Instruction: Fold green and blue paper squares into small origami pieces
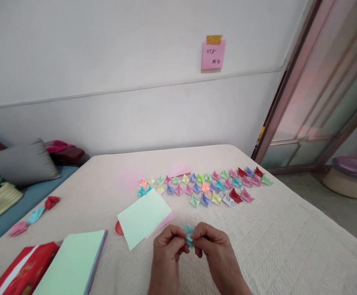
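Soft, fairly bright light spreads evenly over the pale wall and counter, with only faint shadows, one just under the pink note, and a pinkish glow on the counter's left part. Streaky reflections cross the glass door. The wide lens bends and stretches the edges, and small details look slightly soft.

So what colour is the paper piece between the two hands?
The folded paper piece is light blue-green; the head view shows it.
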`<state>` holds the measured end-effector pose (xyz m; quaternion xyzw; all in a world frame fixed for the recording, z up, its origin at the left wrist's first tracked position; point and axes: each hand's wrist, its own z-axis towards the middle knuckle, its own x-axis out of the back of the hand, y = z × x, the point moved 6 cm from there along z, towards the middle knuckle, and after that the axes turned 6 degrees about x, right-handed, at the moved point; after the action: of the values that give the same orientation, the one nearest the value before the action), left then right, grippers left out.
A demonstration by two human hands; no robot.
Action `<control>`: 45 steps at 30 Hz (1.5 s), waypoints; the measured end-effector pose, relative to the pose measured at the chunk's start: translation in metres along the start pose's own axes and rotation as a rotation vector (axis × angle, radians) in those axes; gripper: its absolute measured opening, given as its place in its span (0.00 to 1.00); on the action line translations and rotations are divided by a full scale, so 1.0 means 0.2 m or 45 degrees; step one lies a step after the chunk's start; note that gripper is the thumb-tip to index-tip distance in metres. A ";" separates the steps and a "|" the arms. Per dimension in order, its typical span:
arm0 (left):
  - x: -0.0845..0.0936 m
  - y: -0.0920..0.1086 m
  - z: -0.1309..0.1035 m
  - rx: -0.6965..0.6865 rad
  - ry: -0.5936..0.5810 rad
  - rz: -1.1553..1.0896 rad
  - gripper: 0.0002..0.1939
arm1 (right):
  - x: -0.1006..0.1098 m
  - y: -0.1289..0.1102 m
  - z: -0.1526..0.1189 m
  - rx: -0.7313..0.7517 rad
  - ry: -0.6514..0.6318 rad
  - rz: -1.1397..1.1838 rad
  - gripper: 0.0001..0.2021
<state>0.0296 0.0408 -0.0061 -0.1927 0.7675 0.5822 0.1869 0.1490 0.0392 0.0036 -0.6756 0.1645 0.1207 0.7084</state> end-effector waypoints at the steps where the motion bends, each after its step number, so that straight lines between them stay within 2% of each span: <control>1: -0.01 0.01 -0.01 0.002 -0.022 -0.001 0.02 | 0.00 0.00 0.00 0.003 -0.015 -0.018 0.07; 5: -0.01 0.02 0.00 -0.034 -0.065 0.142 0.01 | 0.01 -0.02 0.01 0.027 -0.039 -0.126 0.07; 7: 0.00 0.02 0.02 -0.069 -0.041 0.212 0.05 | 0.00 -0.03 0.01 0.062 -0.063 -0.176 0.08; 11: -0.02 0.05 0.02 -0.117 -0.017 0.205 0.07 | -0.03 -0.05 0.00 0.110 -0.115 -0.256 0.09; 16: -0.06 0.13 -0.03 -0.137 -0.041 0.249 0.05 | -0.02 -0.05 0.00 0.032 -0.031 -0.180 0.07; 20: -0.07 0.13 -0.03 -0.134 -0.089 0.260 0.06 | -0.02 -0.01 0.02 -0.070 -0.129 -0.254 0.03; 23: -0.05 0.10 -0.01 -0.138 -0.069 0.259 0.09 | -0.01 0.02 0.03 -0.067 -0.144 -0.310 0.09; 29: -0.02 0.09 -0.01 -0.138 -0.025 0.239 0.14 | -0.02 0.02 0.02 -0.051 -0.099 -0.331 0.11; 37: -0.01 0.13 -0.03 -0.225 0.003 0.354 0.11 | -0.05 0.04 0.00 -0.114 -0.176 -0.280 0.12; 41: -0.01 0.11 -0.02 -0.233 0.007 0.360 0.10 | -0.03 0.07 -0.02 -0.170 -0.089 -0.189 0.12; 45: 0.00 0.08 0.01 -0.132 0.015 0.383 0.10 | -0.01 0.09 -0.02 -0.219 0.026 -0.154 0.13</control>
<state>0.0216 0.0460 0.0076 -0.0883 0.7576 0.6414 0.0830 0.1401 0.0366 -0.0117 -0.7439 0.1198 0.0846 0.6520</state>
